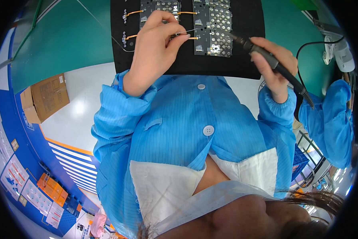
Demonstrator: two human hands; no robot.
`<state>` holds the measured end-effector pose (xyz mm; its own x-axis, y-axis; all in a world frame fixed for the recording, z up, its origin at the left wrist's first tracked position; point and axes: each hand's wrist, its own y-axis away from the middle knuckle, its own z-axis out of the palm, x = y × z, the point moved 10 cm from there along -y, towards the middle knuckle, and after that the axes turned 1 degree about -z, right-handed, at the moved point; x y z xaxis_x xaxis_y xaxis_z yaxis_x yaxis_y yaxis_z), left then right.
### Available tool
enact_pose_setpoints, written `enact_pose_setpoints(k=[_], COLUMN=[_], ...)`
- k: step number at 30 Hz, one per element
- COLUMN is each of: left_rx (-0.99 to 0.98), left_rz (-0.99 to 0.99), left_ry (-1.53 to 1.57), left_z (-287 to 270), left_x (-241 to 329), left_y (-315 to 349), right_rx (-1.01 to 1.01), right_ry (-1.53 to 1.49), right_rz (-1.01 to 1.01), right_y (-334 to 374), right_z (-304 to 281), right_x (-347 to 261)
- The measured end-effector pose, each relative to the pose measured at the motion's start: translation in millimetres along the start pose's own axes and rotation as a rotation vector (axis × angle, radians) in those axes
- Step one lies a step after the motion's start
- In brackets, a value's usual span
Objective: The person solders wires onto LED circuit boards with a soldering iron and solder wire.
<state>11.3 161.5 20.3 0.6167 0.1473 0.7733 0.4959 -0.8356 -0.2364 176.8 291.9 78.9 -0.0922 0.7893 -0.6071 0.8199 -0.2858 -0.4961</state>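
One thin, silvery wire (189, 31) is pinched between the thumb and fingertips of the left hand (159, 47), and a pen-shaped soldering iron with a black handle (275, 65) is held in a closed grip by the right hand (273, 65). Between the two grips, black rectangular circuit boards with round silvery contacts (203, 46) are laid on a flat black mat (242, 65). Neighbouring contacts could be bridged or scorched if the iron were allowed to wander, since they are closely packed; the joint could be missed if the wire were bent in the pinch. Flat orange strips (187, 12), running to the boards beside the left grip, could be nudged by its knuckles. The boards look flat, glossy and dotted in rows; whether they are touched by the blurred iron tip cannot be told.
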Motion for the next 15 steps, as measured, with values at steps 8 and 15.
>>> enact_pose_setpoints(k=[8,15], left_rx=[0.353,0.33], left_rz=[-0.11,-0.304], left_ry=[-0.164,-0.508], left_z=[-73.8,-106.5], left_x=[-27.0,-58.8], left_y=[30.9,68.9], right_rx=[0.385,0.266], right_ry=[-0.009,0.161], right_rz=[0.082,0.113], right_y=[-20.3,-61.3], right_z=[-60.1,-39.8], right_x=[53.8,92.6])
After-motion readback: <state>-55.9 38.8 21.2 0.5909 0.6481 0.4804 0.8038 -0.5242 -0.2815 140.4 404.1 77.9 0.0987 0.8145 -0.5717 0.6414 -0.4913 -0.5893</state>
